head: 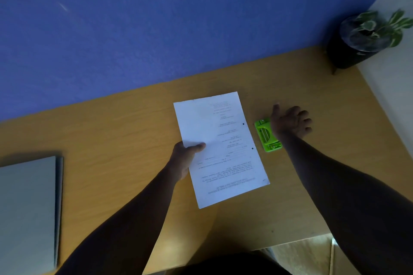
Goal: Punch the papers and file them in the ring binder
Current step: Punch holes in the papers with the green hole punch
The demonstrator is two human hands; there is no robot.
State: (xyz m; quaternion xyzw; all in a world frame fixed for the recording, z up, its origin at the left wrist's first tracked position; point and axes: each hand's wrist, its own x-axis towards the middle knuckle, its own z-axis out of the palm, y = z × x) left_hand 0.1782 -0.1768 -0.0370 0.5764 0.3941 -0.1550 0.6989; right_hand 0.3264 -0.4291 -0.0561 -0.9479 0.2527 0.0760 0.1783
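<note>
A white printed sheet of paper [220, 147] lies over the middle of the wooden desk, with two punched holes along its right edge. My left hand [186, 158] grips the paper's left edge, thumb on top. A small green hole punch [266, 136] sits on the desk just right of the paper. My right hand [290, 121] hovers over the punch's right side, fingers spread, holding nothing. A grey ring binder [29, 210] lies closed at the desk's left edge.
The wooden desk [116, 140] runs along a blue wall. A potted plant in a black pot [357, 42] stands at the far right corner. The desk's right edge drops off beside a white wall; floor shows at the lower right.
</note>
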